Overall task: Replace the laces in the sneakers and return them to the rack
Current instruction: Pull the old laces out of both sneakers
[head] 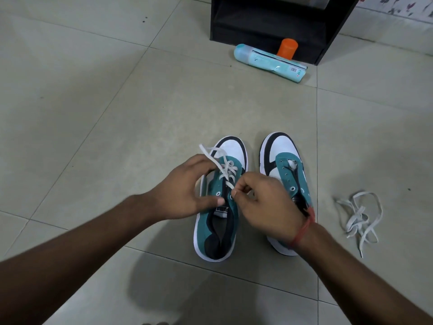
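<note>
The tongue label [221, 210] of the left sneaker [219, 207] carries a white patch with dark letters that look like "PUMA", partly hidden. The light blue tube [269, 63] on the floor bears a barcode [293, 69] and small print, too small to read.

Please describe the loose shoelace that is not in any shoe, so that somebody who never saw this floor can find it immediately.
Start at the two teal-and-white sneakers on the tiled floor. Beside the unlaced sneaker, on its far side from its mate, lies the loose lace. This white, tangled lace lies apart, touching no shoe or hand.
</note>
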